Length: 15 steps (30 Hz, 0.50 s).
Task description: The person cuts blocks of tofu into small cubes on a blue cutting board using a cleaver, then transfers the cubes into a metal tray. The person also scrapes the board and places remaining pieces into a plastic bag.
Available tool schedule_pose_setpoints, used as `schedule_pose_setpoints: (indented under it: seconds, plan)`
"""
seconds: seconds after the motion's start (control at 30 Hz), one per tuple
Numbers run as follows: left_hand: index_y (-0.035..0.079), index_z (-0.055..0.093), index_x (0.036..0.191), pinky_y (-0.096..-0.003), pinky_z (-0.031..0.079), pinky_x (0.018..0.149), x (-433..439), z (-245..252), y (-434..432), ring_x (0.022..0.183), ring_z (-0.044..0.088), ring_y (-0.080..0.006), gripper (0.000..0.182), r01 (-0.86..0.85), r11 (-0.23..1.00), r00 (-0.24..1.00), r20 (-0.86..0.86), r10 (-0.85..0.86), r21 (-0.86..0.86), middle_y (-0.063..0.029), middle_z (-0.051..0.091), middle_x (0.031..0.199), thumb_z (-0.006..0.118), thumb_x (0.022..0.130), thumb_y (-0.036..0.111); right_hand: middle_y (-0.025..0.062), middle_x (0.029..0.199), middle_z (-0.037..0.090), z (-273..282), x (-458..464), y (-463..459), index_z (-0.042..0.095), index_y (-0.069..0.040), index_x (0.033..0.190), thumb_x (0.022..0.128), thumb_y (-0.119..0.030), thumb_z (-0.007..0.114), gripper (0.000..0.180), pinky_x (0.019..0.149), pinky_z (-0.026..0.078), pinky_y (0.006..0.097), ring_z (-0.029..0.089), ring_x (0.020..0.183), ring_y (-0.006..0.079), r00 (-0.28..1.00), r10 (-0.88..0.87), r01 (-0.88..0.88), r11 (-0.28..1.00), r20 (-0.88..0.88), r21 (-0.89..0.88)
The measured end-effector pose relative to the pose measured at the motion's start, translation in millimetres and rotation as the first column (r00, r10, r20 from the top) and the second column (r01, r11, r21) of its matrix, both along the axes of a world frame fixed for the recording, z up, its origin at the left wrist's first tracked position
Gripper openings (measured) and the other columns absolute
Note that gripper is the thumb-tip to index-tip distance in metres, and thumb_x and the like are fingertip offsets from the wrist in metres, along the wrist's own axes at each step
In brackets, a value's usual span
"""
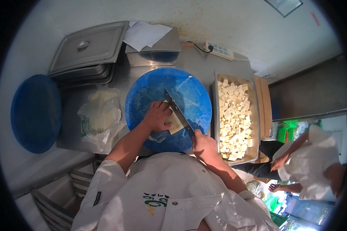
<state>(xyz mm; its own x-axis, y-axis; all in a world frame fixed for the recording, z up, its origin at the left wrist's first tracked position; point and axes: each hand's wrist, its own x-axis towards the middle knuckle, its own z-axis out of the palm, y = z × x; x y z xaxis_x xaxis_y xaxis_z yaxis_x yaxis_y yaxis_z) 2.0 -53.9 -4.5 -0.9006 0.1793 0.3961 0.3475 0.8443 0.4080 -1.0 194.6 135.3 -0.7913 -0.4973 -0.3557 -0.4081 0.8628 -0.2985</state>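
Note:
A pale block of what looks like tofu (175,123) lies on a round blue cutting board (144,83). My left hand (158,117) holds the block from its left side, fingertips at the far end and thumb near the close end. In my right hand (204,144) is the handle of a kitchen knife (177,108). Its dark blade slants up and left along the block's right side, close to my left fingers; whether the edge is in the block I cannot tell. Right of the board, a deep steel pan (254,154) holds many pale cubes (234,112).
A crumpled clear plastic bag (101,115) lies left of the board. Behind stand stacked steel pans under a lid (89,47), a steel box (150,57) topped with papers (146,33), and a power strip (219,51). Another blue board (36,114) leans left. A person (309,164) is at right.

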Motion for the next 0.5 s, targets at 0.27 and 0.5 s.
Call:
schedule_pose_setpoints:
  seconds: [0.27,0.5]
  plan:
    - [0.013,0.070,0.106,-0.0519,0.035,0.106,1,-8,-1,0.123,0.046,-0.0371,0.051,-0.001,1.000,1.000,0.029,0.000,0.030,-0.0130,0.055,0.126,0.077,0.064,0.042,0.0291,0.080,0.068,-33,-4,-9,0.050,0.001,0.102,0.092,-0.013,0.049,0.017,0.072,0.052,0.0564,0.068,0.081,0.0477,0.999,0.013,-0.012,1.000,0.050,-0.015]
    - [0.012,0.068,0.105,-0.0534,0.038,0.105,4,-15,-3,0.120,0.047,-0.0391,0.051,0.022,0.994,1.000,0.000,-0.022,0.105,-0.0138,0.055,0.121,0.079,0.063,0.039,0.0268,0.080,0.068,-70,-4,3,0.052,-0.002,0.105,0.097,-0.021,0.053,0.020,0.070,0.051,0.0583,0.066,0.079,0.0481,0.998,-0.058,0.059,0.993,0.007,-0.106]
